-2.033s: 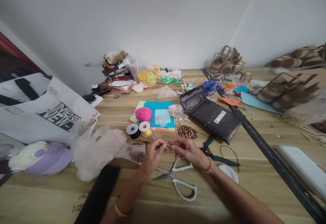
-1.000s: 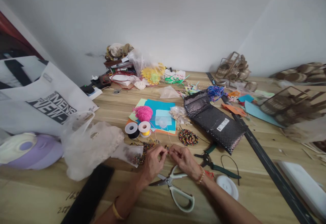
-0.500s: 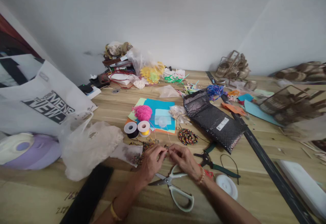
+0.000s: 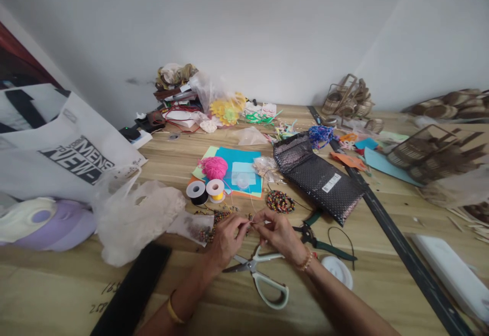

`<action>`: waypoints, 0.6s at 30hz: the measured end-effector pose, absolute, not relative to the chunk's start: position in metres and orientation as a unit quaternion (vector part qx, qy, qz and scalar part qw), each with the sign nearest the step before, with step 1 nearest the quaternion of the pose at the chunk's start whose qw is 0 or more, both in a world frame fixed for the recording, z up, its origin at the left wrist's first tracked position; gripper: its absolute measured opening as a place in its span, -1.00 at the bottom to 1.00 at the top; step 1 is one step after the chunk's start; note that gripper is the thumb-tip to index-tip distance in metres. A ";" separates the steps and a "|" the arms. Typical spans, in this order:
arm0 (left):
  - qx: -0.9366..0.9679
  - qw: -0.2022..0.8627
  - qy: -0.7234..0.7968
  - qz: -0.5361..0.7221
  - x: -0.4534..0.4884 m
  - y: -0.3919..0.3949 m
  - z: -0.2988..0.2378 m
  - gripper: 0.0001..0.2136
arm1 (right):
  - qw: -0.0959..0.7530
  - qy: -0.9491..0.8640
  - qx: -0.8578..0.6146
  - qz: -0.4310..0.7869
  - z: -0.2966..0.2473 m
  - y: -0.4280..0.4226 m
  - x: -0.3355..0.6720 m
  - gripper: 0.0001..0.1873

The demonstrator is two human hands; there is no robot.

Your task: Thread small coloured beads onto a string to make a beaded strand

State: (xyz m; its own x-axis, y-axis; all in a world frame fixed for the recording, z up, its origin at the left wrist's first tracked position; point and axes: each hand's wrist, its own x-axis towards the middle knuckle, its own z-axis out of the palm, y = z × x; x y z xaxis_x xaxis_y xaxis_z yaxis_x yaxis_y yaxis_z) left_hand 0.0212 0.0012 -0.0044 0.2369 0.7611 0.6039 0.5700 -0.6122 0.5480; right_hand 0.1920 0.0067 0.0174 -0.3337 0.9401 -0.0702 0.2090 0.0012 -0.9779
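My left hand (image 4: 226, 239) and my right hand (image 4: 278, 234) meet fingertip to fingertip over the wooden table (image 4: 382, 254), both pinched on a thin beaded strand (image 4: 249, 219). A pale cord runs up from the pinch toward the paper sheets. White-handled scissors (image 4: 260, 275) lie just below my hands. A small clear bag of beads (image 4: 198, 226) rests by my left hand, and a coil of coloured beads (image 4: 280, 201) lies beyond my right.
Black and yellow thread spools (image 4: 206, 191), pink yarn (image 4: 214, 167) on blue paper, a black mesh pouch (image 4: 317, 175), green pliers (image 4: 317, 239), a white lid (image 4: 338, 270), crumpled plastic bag (image 4: 133, 216), a white tote (image 4: 69, 158), woven baskets (image 4: 428, 152) at right.
My hands stay pinched together on the strand, with small finger shifts only. The view has drifted a little as my head moved.
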 end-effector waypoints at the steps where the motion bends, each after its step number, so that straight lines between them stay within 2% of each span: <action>1: 0.781 0.103 0.427 0.443 0.021 0.001 -0.004 -0.86 | 0.347 -0.625 -0.459 0.527 0.015 0.007 0.191 -0.84; 11: 0.795 0.112 0.426 0.416 0.021 0.000 -0.004 -0.85 | 0.312 -0.740 -0.479 0.354 0.014 0.005 0.191 -0.82; 18: 0.806 0.102 0.414 0.412 0.020 0.002 -0.007 -0.82 | 0.286 -0.758 -0.484 0.330 0.008 0.006 0.192 -0.80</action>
State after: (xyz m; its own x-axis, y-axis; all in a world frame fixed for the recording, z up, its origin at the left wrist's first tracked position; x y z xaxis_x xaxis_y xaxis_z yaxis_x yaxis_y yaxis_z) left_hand 0.0204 0.0020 -0.0068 0.3189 0.7501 0.5793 0.5829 -0.6372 0.5042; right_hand 0.1921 0.0055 0.0082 -0.3666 0.9234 0.1140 0.5448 0.3124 -0.7782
